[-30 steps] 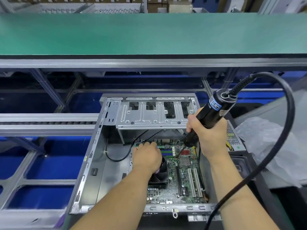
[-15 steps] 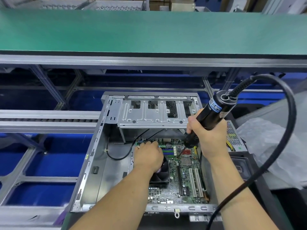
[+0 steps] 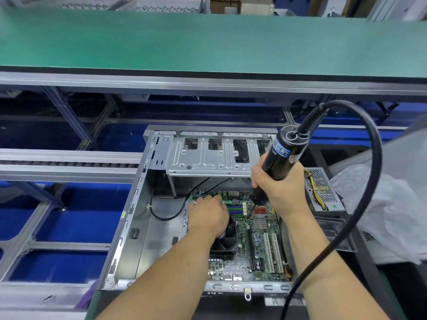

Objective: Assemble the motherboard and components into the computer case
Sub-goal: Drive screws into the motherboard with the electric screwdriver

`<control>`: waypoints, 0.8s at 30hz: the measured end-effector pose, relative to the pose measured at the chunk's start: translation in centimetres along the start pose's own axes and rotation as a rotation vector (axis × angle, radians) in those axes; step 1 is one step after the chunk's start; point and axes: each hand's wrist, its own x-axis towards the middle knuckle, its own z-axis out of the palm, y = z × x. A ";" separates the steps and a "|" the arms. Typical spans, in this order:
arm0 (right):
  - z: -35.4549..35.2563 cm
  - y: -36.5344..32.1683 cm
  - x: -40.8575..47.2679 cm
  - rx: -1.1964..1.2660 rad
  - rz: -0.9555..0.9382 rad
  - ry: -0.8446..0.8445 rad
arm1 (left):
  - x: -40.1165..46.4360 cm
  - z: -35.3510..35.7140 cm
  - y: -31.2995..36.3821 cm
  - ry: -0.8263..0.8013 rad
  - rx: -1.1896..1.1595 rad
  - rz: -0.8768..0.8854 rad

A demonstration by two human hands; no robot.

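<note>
Green printed motherboard (image 3: 258, 252) is seen lying flat inside the open grey metal computer case (image 3: 147, 227) at lower centre of the frame. The black cylindrical electric screwdriver (image 3: 280, 155) is gripped by the right hand (image 3: 280, 192), its fingers curled round the barrel, tip lowered onto the board. The left hand (image 3: 208, 218) is rested on the board beside the black square cooling fan (image 3: 227, 241), fingers bent; whether anything is pinched cannot be told

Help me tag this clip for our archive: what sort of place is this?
Most likely a computer assembly line in a factory. A green-matted workbench runs across the view, with a roller conveyor below it, and the right hand holds a corded electric screwdriver over a motherboard in an open computer case.
</note>
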 end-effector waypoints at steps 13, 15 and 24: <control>-0.4 -0.1 0.1 -0.019 0.015 0.061 | -0.4 -1.5 0.8 0.123 0.049 0.110; -0.8 -0.5 -0.1 0.021 -0.013 0.104 | -0.8 -2.6 1.9 0.173 -0.153 0.271; -2.5 -1.9 -0.4 0.151 0.005 0.262 | -3.7 -5.1 6.3 -0.154 -0.967 0.331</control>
